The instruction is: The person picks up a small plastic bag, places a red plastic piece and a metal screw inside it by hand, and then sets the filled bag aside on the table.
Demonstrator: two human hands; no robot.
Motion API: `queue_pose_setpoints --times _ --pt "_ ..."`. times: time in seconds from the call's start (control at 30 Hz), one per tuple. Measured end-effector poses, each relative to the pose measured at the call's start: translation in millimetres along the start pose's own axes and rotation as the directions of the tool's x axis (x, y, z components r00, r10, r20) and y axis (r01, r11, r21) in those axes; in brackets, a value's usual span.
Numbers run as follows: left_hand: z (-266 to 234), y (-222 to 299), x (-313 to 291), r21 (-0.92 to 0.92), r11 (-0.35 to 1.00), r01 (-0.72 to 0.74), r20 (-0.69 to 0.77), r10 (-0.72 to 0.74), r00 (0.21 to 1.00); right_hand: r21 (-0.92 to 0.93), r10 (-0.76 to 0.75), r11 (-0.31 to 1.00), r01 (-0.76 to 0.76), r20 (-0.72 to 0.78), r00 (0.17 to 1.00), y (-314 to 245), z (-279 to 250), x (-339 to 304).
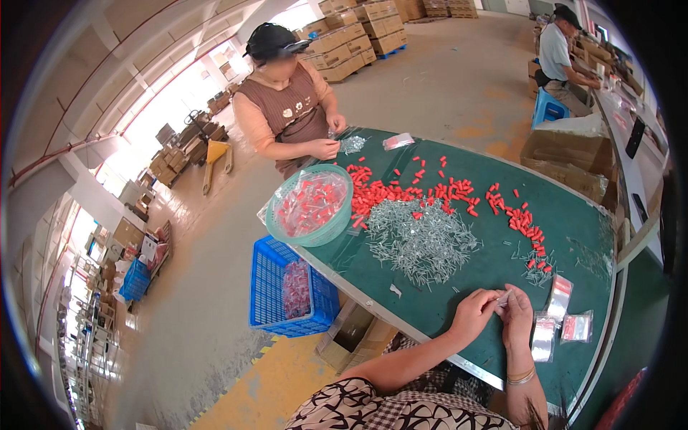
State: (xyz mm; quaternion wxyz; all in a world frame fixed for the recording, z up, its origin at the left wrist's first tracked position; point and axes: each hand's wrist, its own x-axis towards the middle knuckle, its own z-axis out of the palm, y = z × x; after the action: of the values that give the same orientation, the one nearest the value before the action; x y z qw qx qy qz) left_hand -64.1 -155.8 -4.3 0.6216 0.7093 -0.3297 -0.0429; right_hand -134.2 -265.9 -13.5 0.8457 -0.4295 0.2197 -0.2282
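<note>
My left hand (476, 314) and my right hand (517, 317) meet over the near right part of the green table (487, 251). Both are closed, fingertips pinching a small transparent plastic bag (504, 298); what is inside it is too small to tell. Beside my right hand lie several flat packets (560, 295) with white and red in them. A heap of silvery screws or nails (419, 240) spreads ahead of my hands. Behind it and to the right are scattered red plastic plugs (527, 226), like wall anchors or caps.
A mint-green basket (337, 228) of filled bags stands at the table's left edge, above a blue crate (261, 283). Across the table a person (287, 100) handles small bags. Another person (562, 57) sits at a bench. Cartons (566, 147) stand beyond the far edge.
</note>
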Motion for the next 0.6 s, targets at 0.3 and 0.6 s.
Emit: queue_pose_setpoints --times 0.3,0.6 --pt "-7.7 -20.9 4.8 -0.3 0.892 0.337 -0.016 -0.358 0.934 0.017 0.043 0.999 -0.041 -0.127 0.991 -2.2 10.5 3.6" --pt "-14.9 -24.2 13.6 -0.484 0.822 0.302 -0.048 -0.369 0.928 -0.102 0.063 0.993 -0.062 0.008 0.998 -10.9 2.3 1.0"
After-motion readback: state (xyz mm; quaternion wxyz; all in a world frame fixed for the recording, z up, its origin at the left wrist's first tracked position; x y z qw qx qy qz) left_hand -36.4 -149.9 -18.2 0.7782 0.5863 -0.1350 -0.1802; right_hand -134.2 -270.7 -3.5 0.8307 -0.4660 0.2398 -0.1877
